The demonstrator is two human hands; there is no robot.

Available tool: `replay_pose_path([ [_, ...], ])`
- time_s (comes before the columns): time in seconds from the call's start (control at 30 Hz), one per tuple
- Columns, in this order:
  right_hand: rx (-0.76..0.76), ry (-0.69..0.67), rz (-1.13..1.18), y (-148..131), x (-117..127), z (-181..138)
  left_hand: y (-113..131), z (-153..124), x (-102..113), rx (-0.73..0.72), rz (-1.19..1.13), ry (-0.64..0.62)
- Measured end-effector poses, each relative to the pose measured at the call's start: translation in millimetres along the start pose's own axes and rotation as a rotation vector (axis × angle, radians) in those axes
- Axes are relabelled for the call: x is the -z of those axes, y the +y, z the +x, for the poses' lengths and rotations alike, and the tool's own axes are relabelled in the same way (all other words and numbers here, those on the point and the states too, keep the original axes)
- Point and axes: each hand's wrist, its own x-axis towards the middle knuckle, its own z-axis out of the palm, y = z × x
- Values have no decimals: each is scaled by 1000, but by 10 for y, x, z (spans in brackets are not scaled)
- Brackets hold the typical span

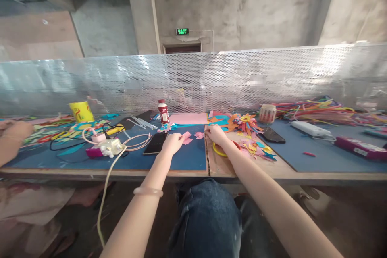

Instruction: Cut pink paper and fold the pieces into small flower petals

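My left hand [173,144] is closed at the fingertips on a pink paper piece [187,138] over the blue mat. Just right of that lies another small pink paper cutout [198,135]. My right hand [216,133] has its fingers bent together near the seam between the mat and the bare wood; anything in them is too small to make out. Beneath my right wrist shows a yellow ring-shaped thing [219,150]. A black phone [155,144] lies under and beside my left hand. Behind both hands is a pink paper sheet [189,119].
Colourful paper scraps [256,148] and a paper flower [245,122] lie right of my forearm. A red-capped bottle [163,111] stands behind. A power strip [110,147] with cables is at left, near another person's hand [15,135]. A second phone [273,134] lies right.
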Motion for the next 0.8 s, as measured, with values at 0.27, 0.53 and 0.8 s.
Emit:
replay_pose_path([
  [0.27, 46, -36, -11, 108, -177, 37, -8, 4, -9, -14, 2, 13],
  [0.53, 64, -76, -11, 141, -263, 53, 15, 3, 14, 0, 7, 25],
  [0.8, 53, -74, 1, 133, -253, 61, 12, 14, 16, 15, 20, 29],
])
